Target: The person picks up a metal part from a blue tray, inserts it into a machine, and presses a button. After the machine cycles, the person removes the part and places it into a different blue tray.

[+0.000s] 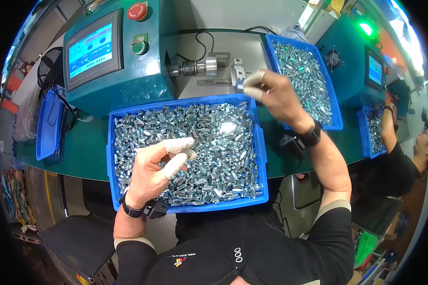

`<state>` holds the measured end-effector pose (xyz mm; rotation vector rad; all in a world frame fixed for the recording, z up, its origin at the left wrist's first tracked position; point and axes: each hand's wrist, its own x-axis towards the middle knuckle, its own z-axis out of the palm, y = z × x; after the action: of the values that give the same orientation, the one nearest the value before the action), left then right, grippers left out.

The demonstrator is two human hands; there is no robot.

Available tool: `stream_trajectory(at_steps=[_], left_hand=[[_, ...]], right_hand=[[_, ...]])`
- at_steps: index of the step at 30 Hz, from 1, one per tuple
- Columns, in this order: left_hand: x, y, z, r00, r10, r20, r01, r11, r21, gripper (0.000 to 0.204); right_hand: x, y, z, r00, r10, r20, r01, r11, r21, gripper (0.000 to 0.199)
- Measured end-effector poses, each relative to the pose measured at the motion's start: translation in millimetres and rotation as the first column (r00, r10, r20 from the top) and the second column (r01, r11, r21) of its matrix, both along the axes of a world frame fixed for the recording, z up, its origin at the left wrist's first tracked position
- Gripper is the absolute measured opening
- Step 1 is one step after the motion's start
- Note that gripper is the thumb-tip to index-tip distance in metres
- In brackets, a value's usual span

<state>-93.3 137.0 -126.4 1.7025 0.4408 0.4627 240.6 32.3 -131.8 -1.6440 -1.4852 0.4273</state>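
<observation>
Above the near blue tray [188,207], my left hand [152,171] is curled, with white covers on its thumb and forefinger. Those fingers bend toward each other; what lies between their tips I cannot make out. Many small shiny metal sleeves [218,164], some hex-sided, fill the tray. My right hand [280,95], also with white-covered fingertips, is at the machine's metal fixture block [238,70]. Its fingers pinch a small metal sleeve [240,84], blurred and partly hidden, beside the block. Left of the block sits a round steel spindle [209,66].
A teal machine [150,88] with a touchscreen [92,47] and a red stop button [137,11] stands at the back left. Another sleeve-filled blue tray [335,111] is to the right. Farther right, a person's arm [389,128] reaches by a second machine [352,71]. An upright blue tray [50,126] stands left.
</observation>
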Motion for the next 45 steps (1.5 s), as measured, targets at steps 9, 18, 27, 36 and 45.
stream_trajectory(at_steps=[9,18,27,36,45], left_hand=[[3.0,4.2,-1.5,1.0,0.002,0.01,-0.001,0.999,-0.038,0.03],[1.6,1.7,2.4,1.0,-0.016,-0.021,0.016,1.0,-0.01,0.03],[2.0,1.5,3.1,1.0,-0.01,0.004,0.01,1.0,-0.01,0.031],[1.8,1.3,1.6,1.0,-0.022,-0.007,0.023,1.0,0.006,0.03],[4.3,2.0,1.4,1.0,-0.011,-0.007,0.011,0.999,-0.036,0.03]], right_hand=[[36.3,47.1,-30.1,0.941,-0.203,-0.27,0.243,0.963,0.12,0.015],[39.4,52.9,-18.0,0.973,-0.227,0.037,0.225,0.974,0.032,0.017],[34.9,49.0,-16.6,0.931,-0.212,0.298,0.167,0.972,0.167,0.019],[12.9,29.9,-21.5,0.814,-0.259,0.52,0.148,0.958,0.245,0.03],[0.9,23.7,-28.6,0.934,-0.358,0.004,0.358,0.933,0.045,0.047]])
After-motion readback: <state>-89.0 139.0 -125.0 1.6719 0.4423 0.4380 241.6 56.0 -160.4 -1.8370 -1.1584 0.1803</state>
